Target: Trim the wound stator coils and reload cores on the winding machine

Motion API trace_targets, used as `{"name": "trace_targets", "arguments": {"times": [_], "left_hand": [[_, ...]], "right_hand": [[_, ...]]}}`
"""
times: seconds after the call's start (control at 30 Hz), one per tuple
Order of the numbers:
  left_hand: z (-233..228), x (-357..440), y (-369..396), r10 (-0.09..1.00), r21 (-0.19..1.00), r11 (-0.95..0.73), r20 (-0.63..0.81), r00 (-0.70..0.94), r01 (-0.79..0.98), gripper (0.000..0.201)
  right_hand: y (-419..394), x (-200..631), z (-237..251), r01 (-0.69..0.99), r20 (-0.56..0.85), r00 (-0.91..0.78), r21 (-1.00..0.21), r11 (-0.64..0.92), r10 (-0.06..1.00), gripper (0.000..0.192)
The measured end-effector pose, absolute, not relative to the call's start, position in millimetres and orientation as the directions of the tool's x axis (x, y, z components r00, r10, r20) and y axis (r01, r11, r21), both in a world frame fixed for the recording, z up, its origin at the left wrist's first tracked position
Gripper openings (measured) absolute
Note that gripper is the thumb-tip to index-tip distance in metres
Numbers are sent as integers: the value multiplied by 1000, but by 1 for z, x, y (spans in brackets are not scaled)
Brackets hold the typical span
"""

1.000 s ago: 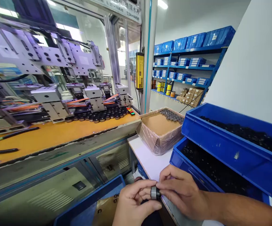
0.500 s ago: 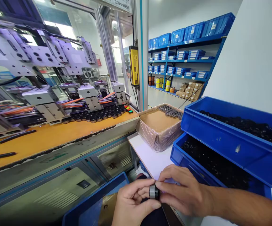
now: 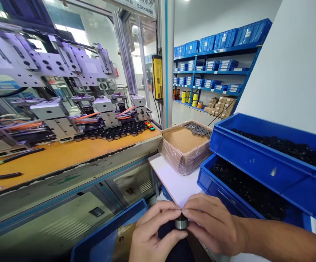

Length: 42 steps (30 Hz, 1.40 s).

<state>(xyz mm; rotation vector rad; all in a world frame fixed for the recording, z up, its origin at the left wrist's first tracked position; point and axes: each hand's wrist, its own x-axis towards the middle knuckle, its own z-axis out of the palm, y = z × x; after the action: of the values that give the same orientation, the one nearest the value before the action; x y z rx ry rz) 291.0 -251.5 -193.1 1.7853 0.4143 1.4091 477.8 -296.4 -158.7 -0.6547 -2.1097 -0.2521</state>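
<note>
Between my fingertips is a small round part (image 3: 181,222), a grey metal ring with a black piece on top, possibly a motor stator core. My left hand (image 3: 155,233) grips it from the left, thumb below and fingers above. From the other side my right hand (image 3: 215,225) pinches it, its fingertips meeting those of the left at the black top. Both hands are closed on the part, low in the view in front of my lap. The fingers hide some of its edges.
A cardboard box (image 3: 174,160) with metal rings (image 3: 198,129) stands on a white table (image 3: 165,178). Stacked blue bins (image 3: 256,149) of black parts are at right. Left is a machine bench (image 3: 87,153) with a row of black parts (image 3: 119,131). Below lies a blue crate (image 3: 92,233).
The round part has been turned between my fingers: its grey ring faced left before and now sits below the black top. The view has shifted slightly.
</note>
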Motion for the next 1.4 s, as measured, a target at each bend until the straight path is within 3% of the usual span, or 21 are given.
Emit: {"name": "trace_targets", "arguments": {"times": [0.1,0.17,0.23,0.33,0.4,0.5,0.6,0.7,0.77,0.83,0.9,1.0,1.07,1.2,1.27,1.4], "left_hand": [[-191,283,-248,542,605,-788,769,338,-112,30],[-192,284,-249,544,607,-786,768,337,-115,28],[-194,287,-250,619,683,-715,718,318,-150,27],[-198,295,-252,787,833,-484,548,282,-267,28],[-202,300,-252,866,894,-230,369,339,-384,24],[-208,304,-255,852,826,190,130,507,-531,29],[-213,305,-258,842,756,341,19,538,-559,31],[-217,300,-254,877,859,86,174,447,-504,29],[-218,294,-247,827,887,-220,390,404,-406,29],[-219,288,-239,741,840,-457,542,398,-293,30],[-220,283,-234,677,786,-576,613,409,-224,33],[-222,283,-233,649,770,-604,626,433,-208,33],[-222,286,-236,712,828,-507,559,426,-239,30],[-220,299,-242,842,931,-83,257,474,-356,36],[-223,305,-245,817,899,81,187,546,-430,32],[-240,318,-247,725,721,341,207,657,-603,39]], "right_hand": [[-297,474,-157,522,811,-436,-125,844,390,21],[-298,473,-157,524,802,-438,-140,840,407,20],[-298,473,-158,547,792,-445,-131,827,419,19],[-297,474,-160,570,763,-489,-87,817,422,20],[-296,474,-160,582,761,-489,-80,810,426,19],[-295,473,-156,588,777,-429,-146,796,460,17],[-292,473,-153,567,765,-423,-196,800,486,12],[-289,473,-155,572,770,-429,-174,802,473,10],[-287,474,-159,578,783,-421,-158,801,458,12],[-287,475,-163,578,793,-416,-148,802,446,13],[-287,475,-167,572,798,-418,-140,808,435,15],[-289,475,-167,574,792,-432,-128,808,432,17],[-290,476,-164,591,775,-449,-115,798,445,17],[-292,478,-157,649,728,-491,-60,758,479,17],[-295,479,-157,673,718,-485,-57,737,499,16],[-305,483,-170,684,733,-460,-67,727,501,30]]}}
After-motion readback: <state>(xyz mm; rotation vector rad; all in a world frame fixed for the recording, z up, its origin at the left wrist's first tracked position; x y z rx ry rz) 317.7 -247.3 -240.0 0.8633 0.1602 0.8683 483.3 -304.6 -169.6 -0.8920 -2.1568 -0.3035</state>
